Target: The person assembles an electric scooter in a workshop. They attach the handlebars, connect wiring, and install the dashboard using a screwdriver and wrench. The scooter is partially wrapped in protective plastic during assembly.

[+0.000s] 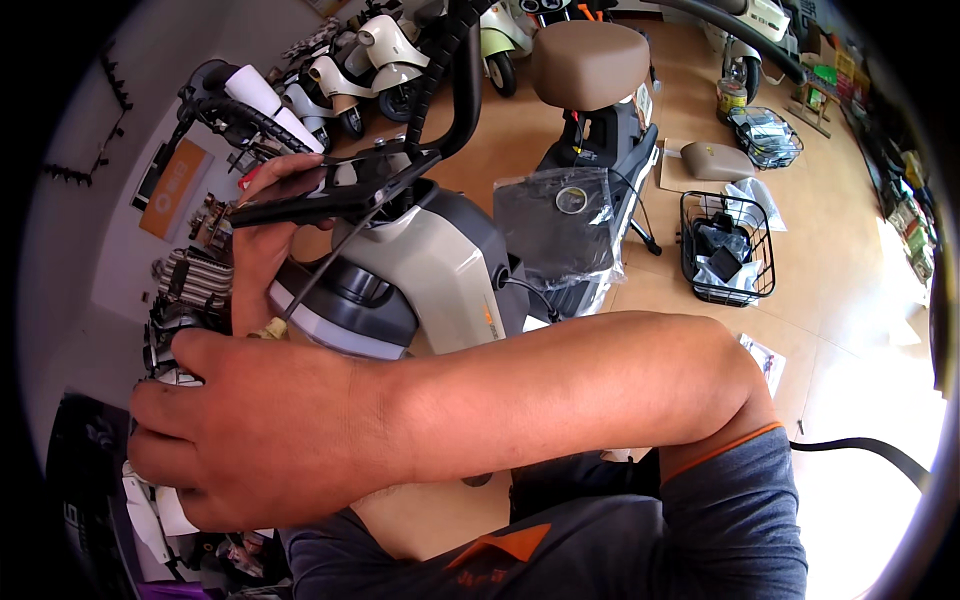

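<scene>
An electric scooter's beige and grey front body (445,260) stands before me, below its black handlebar (465,90). My left hand (264,243) is closed around the left end of a flat black dashboard panel (335,190), with fingers above and below it. A thin dark cable (340,250) slants down from the panel to a small cream-coloured connector (270,328). My right arm crosses in front of me to the left. The right hand (265,430) is curled, its back facing me, just below the connector. Whatever its fingers hold is hidden.
Behind the front body are a brown seat (590,65) and a plastic-wrapped dark sheet (555,225). Black wire baskets (727,250) and a brown cushion (717,160) rest on the floor to the right. Several scooters (392,60) stand at the back. A black strap (870,448) lies at the right.
</scene>
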